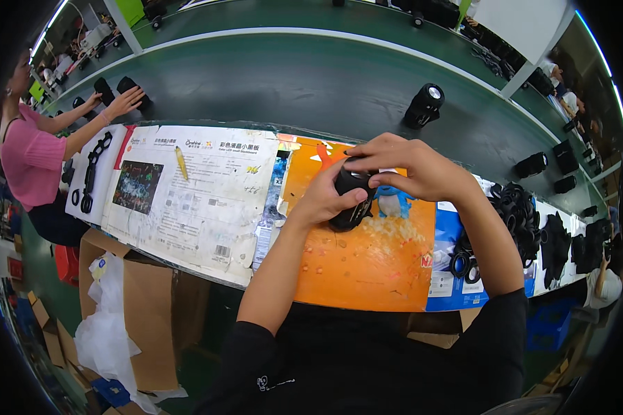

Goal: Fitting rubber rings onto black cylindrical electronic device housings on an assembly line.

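Over the orange printed board [367,270] I hold a black cylindrical device, which looks like a portable speaker [351,216], tilted with its top end toward me. My left hand [325,196] wraps round its near-left side, thumb across the front. From above, my right hand [412,166] closes on the top rim, its fingertips and thumb pressing the edge. Those fingers partly hide the top end. A blue cartoon figure [392,203] printed on the board shows just right of the device.
Black rings and straps [516,214] are heaped by my right forearm. A similar black device [423,105] stands on the dark green conveyor [291,79] ahead. A yellow marker [181,163] lies on white printed board to the left. A co-worker [34,149] handles black devices at far left. An open carton [149,325] stands below.
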`<act>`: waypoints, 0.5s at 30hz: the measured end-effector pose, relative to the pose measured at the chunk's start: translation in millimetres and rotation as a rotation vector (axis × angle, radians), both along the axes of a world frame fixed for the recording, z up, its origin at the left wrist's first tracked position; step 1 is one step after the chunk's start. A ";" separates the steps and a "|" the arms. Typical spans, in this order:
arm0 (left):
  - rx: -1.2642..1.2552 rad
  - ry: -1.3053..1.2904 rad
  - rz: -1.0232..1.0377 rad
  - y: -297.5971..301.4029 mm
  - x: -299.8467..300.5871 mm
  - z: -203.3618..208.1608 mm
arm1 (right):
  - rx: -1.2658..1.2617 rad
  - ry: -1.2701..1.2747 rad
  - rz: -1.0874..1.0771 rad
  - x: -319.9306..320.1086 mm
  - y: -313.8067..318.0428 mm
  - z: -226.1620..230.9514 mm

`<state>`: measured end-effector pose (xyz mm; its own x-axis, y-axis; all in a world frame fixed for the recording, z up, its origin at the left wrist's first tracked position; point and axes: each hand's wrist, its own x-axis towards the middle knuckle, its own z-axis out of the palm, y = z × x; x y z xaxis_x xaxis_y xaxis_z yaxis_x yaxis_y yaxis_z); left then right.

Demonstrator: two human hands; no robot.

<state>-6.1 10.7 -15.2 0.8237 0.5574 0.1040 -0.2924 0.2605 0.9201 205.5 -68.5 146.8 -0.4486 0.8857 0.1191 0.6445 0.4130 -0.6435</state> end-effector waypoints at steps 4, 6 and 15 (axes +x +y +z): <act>0.144 0.061 0.059 -1.0 -0.8 2.5 | 0.022 -0.074 0.058 0.7 -2.2 0.4; 0.152 0.056 0.069 -1.2 0.2 3.2 | 0.135 -0.117 0.052 -1.5 -3.8 -4.0; 0.168 0.056 0.076 -5.2 -2.5 7.8 | 0.160 -0.216 0.088 -6.6 -3.8 0.8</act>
